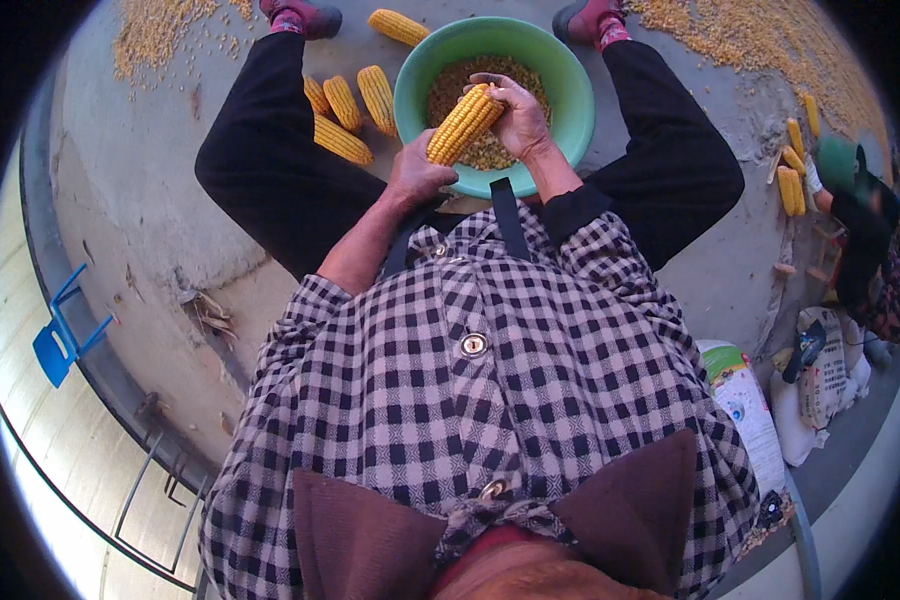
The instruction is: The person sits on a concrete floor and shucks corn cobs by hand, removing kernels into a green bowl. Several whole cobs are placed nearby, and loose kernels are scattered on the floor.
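A yellow ear of corn [465, 126] is held slantwise above a green plastic basin [576, 112]. My left hand [418, 171] grips its lower end, the thumb lying across toward the basin's near rim. Around the upper end curl the fingers of my right hand [517, 112], and they partly hide that tip. Inside the basin lie loose corn kernels [487, 156], with darker bits at the far left side. The basin stands on the concrete floor between my bent legs.
Several corn ears [343, 103] lie left of the basin, and a single ear [397, 27] behind it. Kernel piles [720, 34] spread at both far corners. At right, another person [870, 247] sits near more ears [791, 190]. Sacks [742, 412] stand behind me; a blue chair [56, 352] is at left.
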The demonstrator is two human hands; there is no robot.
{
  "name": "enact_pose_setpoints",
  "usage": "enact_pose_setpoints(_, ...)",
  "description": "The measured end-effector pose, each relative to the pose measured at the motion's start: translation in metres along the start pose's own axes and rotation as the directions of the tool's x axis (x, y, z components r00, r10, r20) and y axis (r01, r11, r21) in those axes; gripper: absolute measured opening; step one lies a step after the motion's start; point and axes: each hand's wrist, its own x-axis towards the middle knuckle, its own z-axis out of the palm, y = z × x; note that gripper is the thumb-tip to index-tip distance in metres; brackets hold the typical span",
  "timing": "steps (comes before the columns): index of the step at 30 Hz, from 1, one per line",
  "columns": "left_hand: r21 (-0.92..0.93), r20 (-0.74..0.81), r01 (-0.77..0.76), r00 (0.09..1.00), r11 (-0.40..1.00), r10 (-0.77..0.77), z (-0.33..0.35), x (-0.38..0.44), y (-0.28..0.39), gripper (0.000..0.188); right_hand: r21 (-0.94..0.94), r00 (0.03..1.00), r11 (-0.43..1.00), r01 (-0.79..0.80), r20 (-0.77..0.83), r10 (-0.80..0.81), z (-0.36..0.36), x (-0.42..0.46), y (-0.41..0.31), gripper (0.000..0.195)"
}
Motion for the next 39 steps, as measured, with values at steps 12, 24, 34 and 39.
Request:
enact_pose_setpoints(12,0.365,-0.102,-0.008,0.994,0.931,0.049,0.002,-0.011,0.023,0.059,-0.046,0.993,0.998,0.038,-0.111,-0.042,0.000,0.002,0.005,0.017)
enact_pose_setpoints(24,0.246,-0.080,-0.009,0.996,0.969,0.030,0.002,-0.005,0.007,0.057,0.066,0.998,0.997,0.049,-0.037,-0.047,-0.001,-0.001,0.003,0.024)
enact_pose_setpoints(34,0.424,-0.120,0.049,0.993,0.904,0.002,0.003,-0.008,0.017,0.060,-0.165,0.994,0.986,0.009,-0.104,-0.026,-0.006,0.005,0.009,0.019)
enact_pose_setpoints(39,0.334,-0.069,0.047,0.997,0.941,-0.025,0.000,-0.003,0.007,0.060,-0.134,0.995,0.991,0.021,-0.096,-0.034,-0.001,0.001,0.007,0.018)
